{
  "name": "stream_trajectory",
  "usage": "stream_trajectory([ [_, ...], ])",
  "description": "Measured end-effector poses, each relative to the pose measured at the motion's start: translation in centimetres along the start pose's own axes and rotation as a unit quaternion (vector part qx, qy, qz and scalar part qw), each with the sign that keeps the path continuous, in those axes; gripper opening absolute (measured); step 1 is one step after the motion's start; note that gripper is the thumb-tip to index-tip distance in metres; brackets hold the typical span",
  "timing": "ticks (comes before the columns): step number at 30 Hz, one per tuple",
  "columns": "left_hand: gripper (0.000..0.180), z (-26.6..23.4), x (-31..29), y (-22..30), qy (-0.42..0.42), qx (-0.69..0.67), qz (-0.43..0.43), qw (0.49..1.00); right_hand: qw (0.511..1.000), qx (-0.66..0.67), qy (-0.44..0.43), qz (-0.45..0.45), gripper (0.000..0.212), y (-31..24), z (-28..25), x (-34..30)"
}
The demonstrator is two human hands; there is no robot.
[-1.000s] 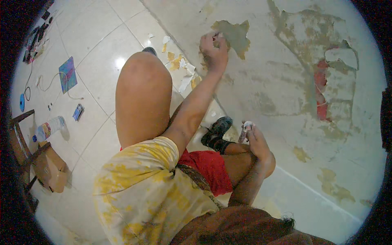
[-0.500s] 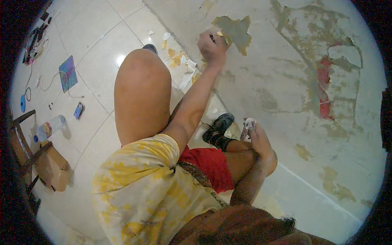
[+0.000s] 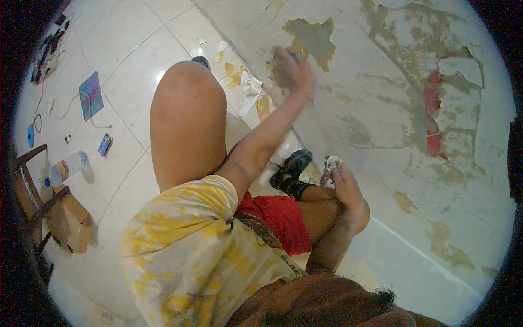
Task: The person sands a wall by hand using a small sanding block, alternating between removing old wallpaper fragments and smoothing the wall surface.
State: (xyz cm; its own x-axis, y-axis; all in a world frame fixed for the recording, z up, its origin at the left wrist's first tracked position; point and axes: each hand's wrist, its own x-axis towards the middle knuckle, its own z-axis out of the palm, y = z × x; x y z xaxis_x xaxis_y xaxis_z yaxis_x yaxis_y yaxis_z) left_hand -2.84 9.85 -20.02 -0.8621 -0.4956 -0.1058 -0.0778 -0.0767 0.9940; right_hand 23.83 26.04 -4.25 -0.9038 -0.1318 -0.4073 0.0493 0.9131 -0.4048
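Left hand (image 3: 293, 70) up against the wall (image 3: 381, 109), right hand (image 3: 344, 184) resting on a bent leg.

The left hand is blurred, so whether it grips anything I cannot tell; it sits just beside a bare patch (image 3: 311, 37) of stripped paint. The right hand is closed around a small pale rag (image 3: 330, 165). Paint flakes (image 3: 245, 90) lie on the tiled floor (image 3: 125, 71) below.

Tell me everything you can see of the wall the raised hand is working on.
The wall is pale, cream-coloured and badly worn: paint has peeled off in ragged patches that show olive-grey and tan underlayers, with a red streak at the right. It meets the glossy tiled floor, where torn paint flakes lie along its base. The left hand, blurred, is pressed to the wall just beside the largest bare patch.
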Motion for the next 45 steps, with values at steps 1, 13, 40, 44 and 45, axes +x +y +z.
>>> stream_trajectory([
  [1,0.074,1.1,-2.0,2.8,0.002,-0.001,0.028,1.000,1.000,0.017,0.008,0.018,0.036,0.4,0.0,-0.5],
  [13,0.057,-5.4,-19.2,16.0,-0.396,-0.194,0.384,0.811,0.927,0.207,0.283,0.135,0.034,-1.9,-3.6,-1.6],
  [40,0.044,-7.7,-6.2,-14.3,0.012,-0.186,-0.343,0.921,0.955,-0.123,-0.107,0.247,0.039,3.6,7.7,-14.7],
  [44,0.049,-5.0,-2.6,-16.6,0.033,-0.286,-0.432,0.855,0.940,-0.129,-0.136,0.284,0.040,3.4,8.6,-17.8],
  [45,0.048,-4.0,-1.9,-16.3,0.058,-0.288,-0.375,0.879,0.938,-0.133,-0.140,0.289,0.040,3.3,8.6,-17.9],
])
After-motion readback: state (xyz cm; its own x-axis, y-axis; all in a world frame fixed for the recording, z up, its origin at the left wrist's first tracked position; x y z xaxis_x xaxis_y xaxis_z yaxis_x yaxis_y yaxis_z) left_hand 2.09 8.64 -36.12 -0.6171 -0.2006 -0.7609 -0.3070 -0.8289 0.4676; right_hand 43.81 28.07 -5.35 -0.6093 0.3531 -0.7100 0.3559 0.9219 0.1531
